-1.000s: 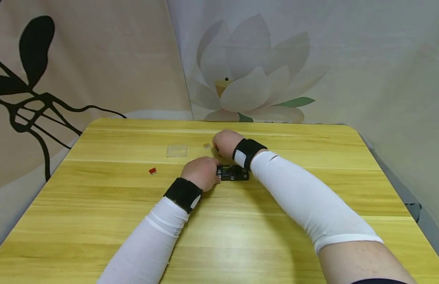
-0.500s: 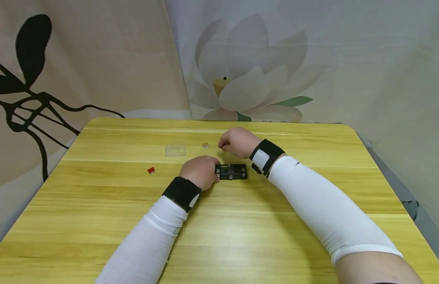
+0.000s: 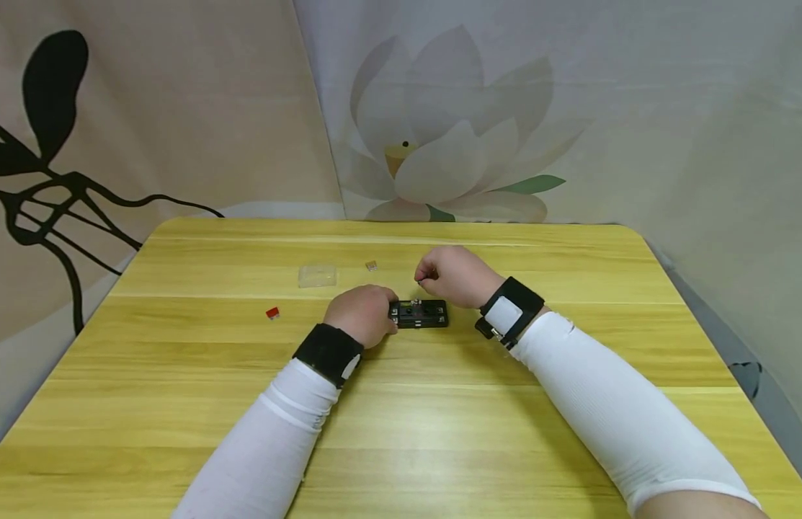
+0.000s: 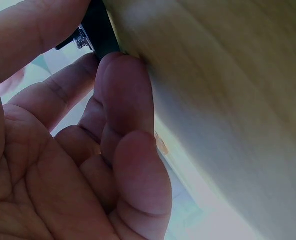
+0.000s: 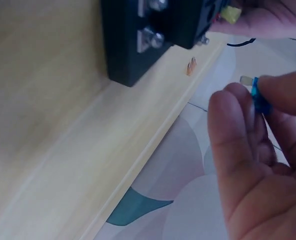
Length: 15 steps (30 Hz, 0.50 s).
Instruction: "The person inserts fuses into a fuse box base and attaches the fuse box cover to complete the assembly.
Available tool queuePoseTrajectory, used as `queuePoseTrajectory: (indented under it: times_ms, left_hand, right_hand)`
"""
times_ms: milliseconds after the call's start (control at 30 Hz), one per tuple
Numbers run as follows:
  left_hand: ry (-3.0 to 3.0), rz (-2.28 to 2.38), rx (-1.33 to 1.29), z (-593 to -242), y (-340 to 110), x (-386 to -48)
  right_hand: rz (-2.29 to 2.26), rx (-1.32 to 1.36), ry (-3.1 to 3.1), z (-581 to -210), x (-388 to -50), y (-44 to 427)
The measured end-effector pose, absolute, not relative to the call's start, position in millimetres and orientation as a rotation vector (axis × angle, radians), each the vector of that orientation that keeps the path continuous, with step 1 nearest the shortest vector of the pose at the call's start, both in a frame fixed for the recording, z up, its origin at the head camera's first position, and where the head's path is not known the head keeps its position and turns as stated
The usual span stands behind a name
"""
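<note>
My left hand point(image 3: 360, 316) grips the left end of a black fuse holder point(image 3: 425, 314) lying on the table. Metal screw terminals show on the holder in the right wrist view, and a small yellow piece point(image 5: 231, 14) sticks out at its top. Just beyond the holder's right end, my right hand point(image 3: 459, 276) is raised above the table. Between its thumb and fingers it pinches a blue blade fuse point(image 5: 261, 101), one pale metal prong exposed. In the left wrist view, the left fingers point(image 4: 127, 95) curl beside the holder's dark edge.
A red fuse point(image 3: 272, 313) lies left of the left hand. Behind it is a clear plastic cover point(image 3: 317, 276), with a small tan-orange fuse point(image 3: 371, 266) to its right. The wooden table point(image 3: 401, 432) ends at a patterned curtain point(image 3: 439, 108).
My right hand has shifted rightward and slightly nearer from behind the fuse holder, the small fuse in its fingers. The left hand keeps its grip on the holder.
</note>
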<state>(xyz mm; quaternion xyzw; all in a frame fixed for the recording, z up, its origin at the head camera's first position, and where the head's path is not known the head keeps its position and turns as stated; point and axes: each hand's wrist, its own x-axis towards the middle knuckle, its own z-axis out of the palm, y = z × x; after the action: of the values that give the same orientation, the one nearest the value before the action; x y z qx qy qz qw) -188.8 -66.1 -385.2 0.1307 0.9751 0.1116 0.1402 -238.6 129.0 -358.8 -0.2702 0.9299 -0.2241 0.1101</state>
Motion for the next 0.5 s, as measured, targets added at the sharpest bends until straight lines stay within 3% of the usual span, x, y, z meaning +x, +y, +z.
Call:
queuePoseTrajectory:
  times_ms: [500]
  left_hand:
    - [2.83, 0.341, 0.376, -387.1, -65.4, -189.3]
  right_hand:
    - [-0.594, -0.714, 2.733, -373.6, -219.9, 132.7]
